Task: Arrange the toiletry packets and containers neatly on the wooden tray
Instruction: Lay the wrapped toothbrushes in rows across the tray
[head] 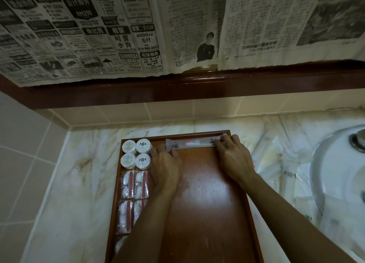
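Observation:
A long wooden tray [207,203] lies on the marble counter. Along its far edge lies a long clear toothbrush packet [194,143]. My left hand [166,167] pinches the packet's left end, and my right hand [234,156] grips its right end. In the tray's far left corner stand several round white containers [136,154] in a square block. Below them, down the left side, lie several clear packets with cotton and red sticks [134,185]; my left forearm hides the nearest ones.
More clear packets [276,164] lie loose on the counter right of the tray. A white sink [335,179] with a metal tap fitting sits at the far right. Tiled walls stand behind and left; newspaper covers the mirror above a dark wooden ledge.

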